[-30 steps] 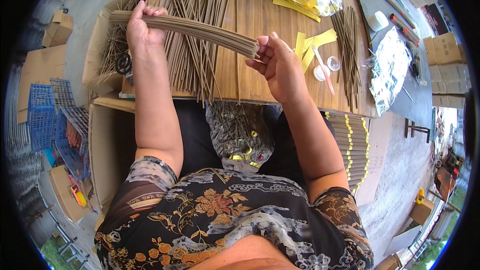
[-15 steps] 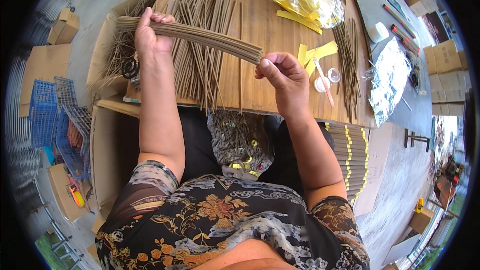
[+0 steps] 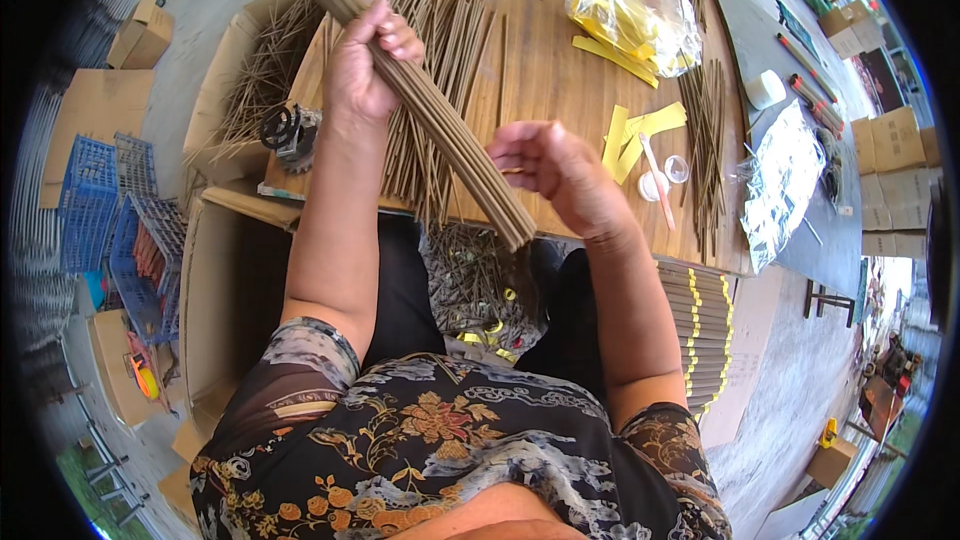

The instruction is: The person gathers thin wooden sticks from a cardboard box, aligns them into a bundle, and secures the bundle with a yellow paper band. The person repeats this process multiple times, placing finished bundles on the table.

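Note:
A bundle of thin brown sticks [image 3: 455, 135] slants across the near part of the wooden table, its lower end reaching past the table's front edge. My left hand [image 3: 372, 62] is wrapped around its upper part. Beside the lower half, on its right, my right hand [image 3: 560, 172] has its fingers apart and holds nothing; whether its fingertips brush the sticks I cannot tell. Loose brown sticks [image 3: 430, 25] lie spread on the table behind the bundle. To the right of my right hand are yellow paper strips [image 3: 652, 123], a small white pot [image 3: 652, 186] and a flat pinkish spatula [image 3: 656, 180] across it.
A clear plastic bag [image 3: 640, 10] with yellow strips stands at the back. More sticks [image 3: 706, 140] lie along the table's right side, near crumpled foil [image 3: 783, 180]. A cardboard box [image 3: 225, 80] of sticks is at the left. Yellow-banded bundles [image 3: 695, 330] lie below the table edge.
The bundle has swung from nearly level to a steep slant, its right end dropping toward me. My right hand has let go of that end and opened.

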Available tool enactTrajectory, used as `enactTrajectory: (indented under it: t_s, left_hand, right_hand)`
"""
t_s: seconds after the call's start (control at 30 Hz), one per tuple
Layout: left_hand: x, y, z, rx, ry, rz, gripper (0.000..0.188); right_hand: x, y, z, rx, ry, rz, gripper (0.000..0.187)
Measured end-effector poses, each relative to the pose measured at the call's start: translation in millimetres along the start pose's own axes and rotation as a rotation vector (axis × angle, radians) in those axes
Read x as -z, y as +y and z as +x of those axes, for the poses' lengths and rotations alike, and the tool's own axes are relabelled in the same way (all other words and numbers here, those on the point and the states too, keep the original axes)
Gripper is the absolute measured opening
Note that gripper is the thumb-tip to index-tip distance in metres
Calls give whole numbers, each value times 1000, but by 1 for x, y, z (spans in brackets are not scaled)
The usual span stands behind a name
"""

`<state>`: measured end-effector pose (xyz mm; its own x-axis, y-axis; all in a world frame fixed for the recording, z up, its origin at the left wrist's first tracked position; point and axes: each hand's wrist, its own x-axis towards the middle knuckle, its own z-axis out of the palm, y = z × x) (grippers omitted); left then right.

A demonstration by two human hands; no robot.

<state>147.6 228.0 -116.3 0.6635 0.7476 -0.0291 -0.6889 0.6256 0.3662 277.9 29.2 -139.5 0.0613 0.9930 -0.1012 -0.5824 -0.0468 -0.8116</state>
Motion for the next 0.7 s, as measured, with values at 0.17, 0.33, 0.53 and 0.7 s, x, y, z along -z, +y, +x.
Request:
enactTrajectory:
  t_s: [0.17,0.33,0.53,0.7]
  left_hand:
    - [-7,-37,-7,134,-134,166,13]
    - [-10,-51,-13,32,52,477,12]
    - [-4,-52,-10,304,-172,63,13]
    - [-10,-59,-16,70,139,428,15]
  right_hand:
    - [-28,11,0,-329,-162,95,30]
    - [-23,18,1,-108,96,-649,20]
    - [-26,4,-4,-272,-23,-220,23]
    - [-26,26,1,2,189,-831,20]
